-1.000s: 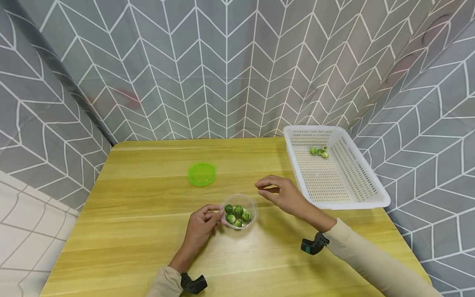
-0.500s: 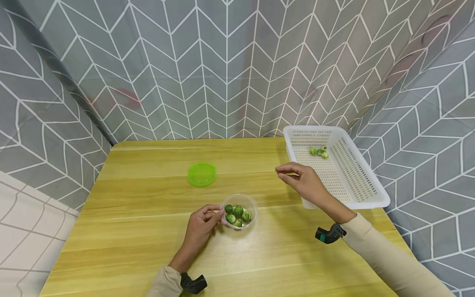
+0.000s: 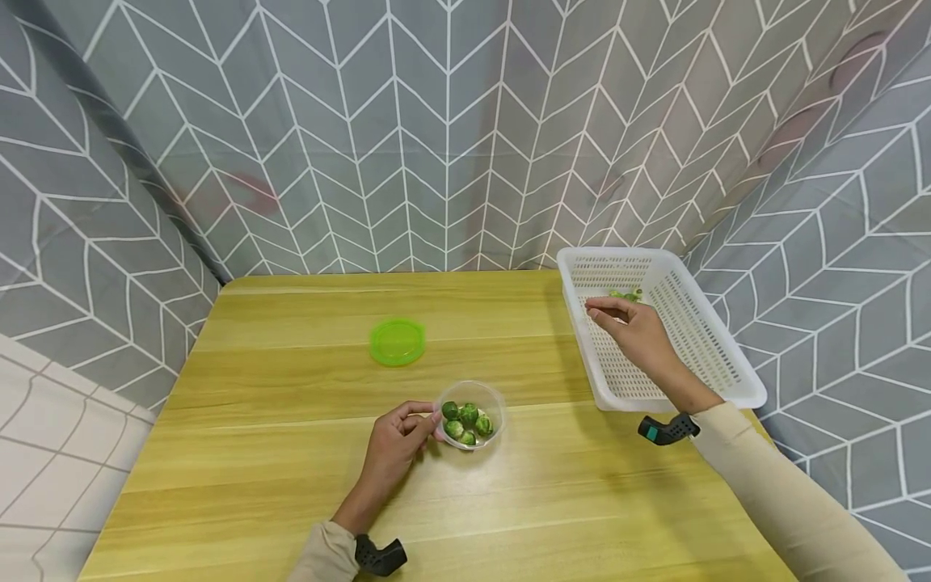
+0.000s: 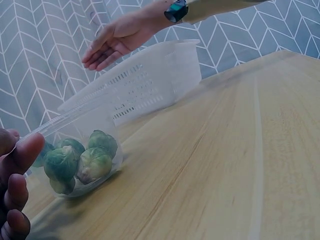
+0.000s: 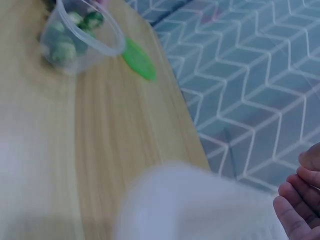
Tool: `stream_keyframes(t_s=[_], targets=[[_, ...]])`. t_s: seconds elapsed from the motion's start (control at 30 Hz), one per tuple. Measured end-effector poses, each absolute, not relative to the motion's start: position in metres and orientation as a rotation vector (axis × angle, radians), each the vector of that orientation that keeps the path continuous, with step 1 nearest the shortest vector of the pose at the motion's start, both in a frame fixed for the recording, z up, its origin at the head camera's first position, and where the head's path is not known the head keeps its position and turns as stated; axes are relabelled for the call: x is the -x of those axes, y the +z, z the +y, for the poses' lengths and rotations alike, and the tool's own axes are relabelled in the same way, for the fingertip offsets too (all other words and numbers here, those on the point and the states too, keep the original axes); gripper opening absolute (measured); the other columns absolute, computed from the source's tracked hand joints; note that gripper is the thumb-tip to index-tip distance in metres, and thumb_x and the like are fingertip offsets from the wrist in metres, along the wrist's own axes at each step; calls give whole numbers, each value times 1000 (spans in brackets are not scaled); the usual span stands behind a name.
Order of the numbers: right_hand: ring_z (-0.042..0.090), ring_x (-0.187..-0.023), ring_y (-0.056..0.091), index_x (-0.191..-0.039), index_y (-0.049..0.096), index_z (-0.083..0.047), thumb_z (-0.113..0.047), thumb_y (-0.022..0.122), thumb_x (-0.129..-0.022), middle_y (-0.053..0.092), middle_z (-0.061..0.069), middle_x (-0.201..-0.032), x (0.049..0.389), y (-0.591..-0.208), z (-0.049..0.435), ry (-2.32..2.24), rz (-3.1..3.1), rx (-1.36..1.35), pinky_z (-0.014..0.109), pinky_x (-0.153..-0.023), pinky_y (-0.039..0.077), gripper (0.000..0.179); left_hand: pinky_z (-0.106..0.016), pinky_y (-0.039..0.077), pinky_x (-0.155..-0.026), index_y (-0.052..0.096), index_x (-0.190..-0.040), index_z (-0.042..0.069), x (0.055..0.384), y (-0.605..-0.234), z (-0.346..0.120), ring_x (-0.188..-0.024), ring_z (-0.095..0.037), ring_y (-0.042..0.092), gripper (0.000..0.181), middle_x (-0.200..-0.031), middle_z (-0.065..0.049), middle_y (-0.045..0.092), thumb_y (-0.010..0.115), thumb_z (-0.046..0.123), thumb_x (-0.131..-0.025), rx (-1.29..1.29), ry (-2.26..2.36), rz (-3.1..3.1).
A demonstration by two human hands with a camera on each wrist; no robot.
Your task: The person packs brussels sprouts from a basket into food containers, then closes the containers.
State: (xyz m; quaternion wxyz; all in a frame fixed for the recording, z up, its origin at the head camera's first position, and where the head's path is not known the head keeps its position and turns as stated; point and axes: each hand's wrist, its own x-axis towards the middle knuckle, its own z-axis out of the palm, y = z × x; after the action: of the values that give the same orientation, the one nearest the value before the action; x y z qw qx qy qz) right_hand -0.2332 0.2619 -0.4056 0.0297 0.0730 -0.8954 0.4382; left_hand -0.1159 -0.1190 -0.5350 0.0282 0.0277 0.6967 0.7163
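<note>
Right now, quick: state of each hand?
Left hand: holding the clear plastic tub of Brussels sprouts by its rim.
Right hand: open, holding nothing, above the white perforated basket.

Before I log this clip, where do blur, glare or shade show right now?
Head: mostly sharp, a pale sheen on the wood-grain table by the clear plastic tub; left wrist: bluish cast, left hand in shade at the edge; right wrist: bluish too, white basket badly out of focus up close.

Table (image 3: 291,356) with tub (image 3: 478,391), lid (image 3: 398,343), basket (image 3: 691,319)
</note>
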Motion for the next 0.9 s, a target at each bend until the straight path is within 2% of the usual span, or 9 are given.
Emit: stream_keyframes(t_s=[0.1, 0.2, 0.43, 0.6, 0.9], targets=[[4, -107, 62, -128, 68, -8, -36, 62, -101, 68, 12, -126, 240, -407, 273, 1341, -2741, -146, 13, -80, 47, 39, -24, 43, -49, 72, -111, 12, 116, -535, -119, -52, -17, 52, 28, -75, -10, 74, 74, 34, -93, -82, 2209, 2149], [4, -100, 63, -129, 67, -6, -35, 62, -102, 69, 11, -123, 246, -409, 286, 1356, -2721, -68, 15, -79, 48, 40, -24, 43, -49, 72, -111, 12, 116, -535, -119, -52, -17, 52, 27, -74, -10, 74, 74, 33, -94, -83, 2208, 2147], [0, -97, 60, -132, 65, -4, -38, 62, -101, 70, 1, -119, 264, -415, 318, 1379, -2655, 83, 15, -78, 45, 46, -25, 44, -49, 72, -111, 12, 116, -534, -118, -52, -18, 52, 27, -74, -8, 74, 73, 33, -94, -85, 2194, 2168], [-7, -90, 57, -129, 66, -3, -40, 63, -100, 71, -14, -106, 275, -421, 341, 1299, -2627, 163, 12, -77, 44, 47, -26, 44, -49, 72, -112, 12, 116, -535, -118, -52, -17, 52, 26, -74, -8, 74, 73, 31, -94, -89, 2195, 2169], [-6, -82, 57, -130, 66, 0, -34, 61, -101, 65, -22, -92, 289, -430, 367, 1251, -2619, 244, 11, -67, 47, 45, -27, 45, -50, 72, -112, 8, 116, -535, -118, -53, -20, 53, 27, -74, -10, 73, 73, 28, -95, -93, 2201, 2172]])
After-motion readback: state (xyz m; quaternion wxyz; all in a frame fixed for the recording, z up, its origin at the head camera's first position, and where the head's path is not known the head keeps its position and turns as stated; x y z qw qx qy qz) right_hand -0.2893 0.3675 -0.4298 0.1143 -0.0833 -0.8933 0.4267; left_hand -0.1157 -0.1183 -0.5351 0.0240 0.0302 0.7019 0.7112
